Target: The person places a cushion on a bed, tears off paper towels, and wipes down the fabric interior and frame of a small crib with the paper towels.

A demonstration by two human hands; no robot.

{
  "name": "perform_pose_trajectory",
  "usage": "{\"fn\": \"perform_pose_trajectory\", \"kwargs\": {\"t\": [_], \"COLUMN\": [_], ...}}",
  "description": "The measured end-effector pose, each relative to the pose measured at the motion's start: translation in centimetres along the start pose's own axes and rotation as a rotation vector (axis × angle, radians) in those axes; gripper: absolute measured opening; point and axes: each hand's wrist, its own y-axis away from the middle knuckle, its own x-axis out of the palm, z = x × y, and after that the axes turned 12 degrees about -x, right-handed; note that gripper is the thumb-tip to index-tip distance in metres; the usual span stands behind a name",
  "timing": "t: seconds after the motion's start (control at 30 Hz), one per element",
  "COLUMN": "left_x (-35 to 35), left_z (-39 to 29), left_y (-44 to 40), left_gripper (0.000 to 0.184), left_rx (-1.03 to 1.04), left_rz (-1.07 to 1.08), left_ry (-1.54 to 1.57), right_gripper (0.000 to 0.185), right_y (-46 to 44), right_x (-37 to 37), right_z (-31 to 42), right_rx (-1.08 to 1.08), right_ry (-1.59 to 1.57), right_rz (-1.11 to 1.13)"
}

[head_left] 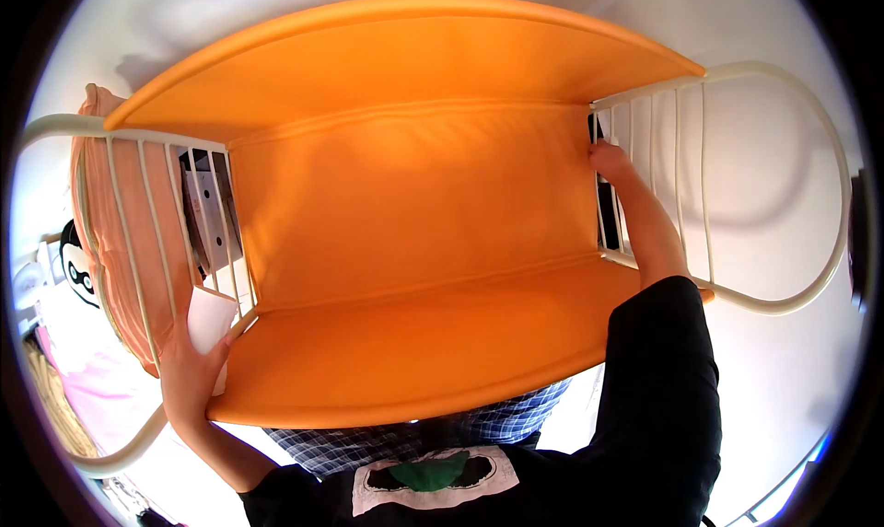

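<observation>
An orange sling-like rack [414, 205], with fabric or leather-like panels on a cream metal frame, fills the middle of the view. At its left end my left hand [189, 366] is closed around a white folded piece [210, 320], paper or cloth, beside the left bars [147, 205]. My right hand [610, 162] reaches over the near panel to the right end. Its fingers are closed at the inner upright bar [596, 219] and partly hidden; whether they hold anything else I cannot see.
Rounded metal loops [833, 251] stick out at both ends of the rack. A peach cushion [120, 242] leans against the left bars. Through those bars a white box [210, 214] shows. My checked trousers [331, 449] are just under the near edge.
</observation>
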Motion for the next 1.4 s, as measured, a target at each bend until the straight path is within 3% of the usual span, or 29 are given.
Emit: {"fn": "perform_pose_trajectory", "kwargs": {"t": [0.07,0.1,0.17,0.23,0.33,0.4,0.47,0.57,0.6,0.67,0.8,0.93,1.0,1.07,1.13,1.17,1.23,1.27,1.33,1.4], "left_x": [0.0,0.0,-0.2,-0.5,-0.5,-0.4,-0.5,-0.4,-0.2,-0.2,-0.4,0.0,-0.4,-0.7,-0.9,-0.6,0.6,0.8,0.1,-0.1], "left_z": [0.2,0.4,0.4,-0.1,-0.2,-0.1,-0.1,0.1,0.4,0.3,0.3,0.9,-0.4,-1.1,-1.0,-0.5,1.4,1.8,1.4,1.0], "left_y": [0.0,-0.1,-0.1,0.1,0.0,-0.2,-0.2,-0.2,-0.2,-0.4,-0.3,-0.4,0.2,0.3,0.3,0.0,-0.6,-0.6,-0.3,0.0], "left_gripper": [0.057,0.057,0.058,0.057,0.056,0.056,0.056,0.056,0.055,0.055,0.056,0.055,0.054,0.053,0.053,0.053,0.052,0.053,0.054,0.056], "left_rx": [-0.004,0.014,0.021,-0.031,-0.083,-0.088,-0.091,-0.087,-0.057,-0.028,-0.093,-0.014,-0.057,-0.101,-0.084,-0.099,0.13,0.139,0.078,-0.014], "left_rz": [-0.001,-0.011,-0.03,0.015,0.035,0.019,0.005,0.04,0.011,-0.02,0.049,-0.013,0.01,0.034,0.056,0.053,-0.095,-0.109,-0.143,-0.2], "left_ry": [-0.001,0.006,0.015,0.015,0.023,0.019,0.016,0.052,0.054,0.06,0.071,-0.029,-0.003,0.026,0.055,0.061,0.049,0.04,0.034,0.032], "right_gripper": [0.024,0.024,0.019,0.018,0.02,0.019,0.017,0.014,0.014,0.012,0.011,0.016,0.017,0.022,0.021,0.021,0.022,0.022,0.022,0.017], "right_y": [-1.4,-2.3,-6.3,-10.7,-18.7,-22.5,-24.6,-28.8,-29.1,-28.9,-22.6,-16.3,-11.4,-8.2,-4.5,-4.3,-5.4,-6.5,-10.1,-12.6], "right_x": [-0.2,-0.4,-3.9,-8.0,-10.7,-14.3,-16.9,-14.0,-12.6,-10.3,-9.4,-2.3,-0.6,2.5,-1.5,-0.7,-0.9,-1.8,-1.1,-9.3], "right_z": [-0.9,-0.6,2.1,6.2,12.9,18.2,22.5,24.0,23.4,20.6,13.6,6.6,3.1,-1.8,-3.3,-3.9,-3.7,-2.4,-1.7,5.1], "right_rx": [0.122,0.116,-0.028,-0.06,-0.406,-0.588,-0.641,-0.734,-0.728,-0.551,-0.561,-0.337,-0.099,0.33,0.543,0.594,0.647,0.646,0.501,0.33], "right_ry": [-0.013,-0.01,0.131,0.189,-0.007,0.023,-0.14,-0.065,-0.066,-0.113,-0.01,-0.054,0.129,-0.069,-0.263,-0.303,-0.332,-0.325,-0.19,-0.21], "right_rz": [0.216,0.211,-0.219,-0.197,-0.738,-0.943,-0.633,-0.509,-0.509,-0.869,-0.812,-0.855,-0.603,-0.07,0.241,0.204,0.113,0.057,-0.004,-0.059]}}
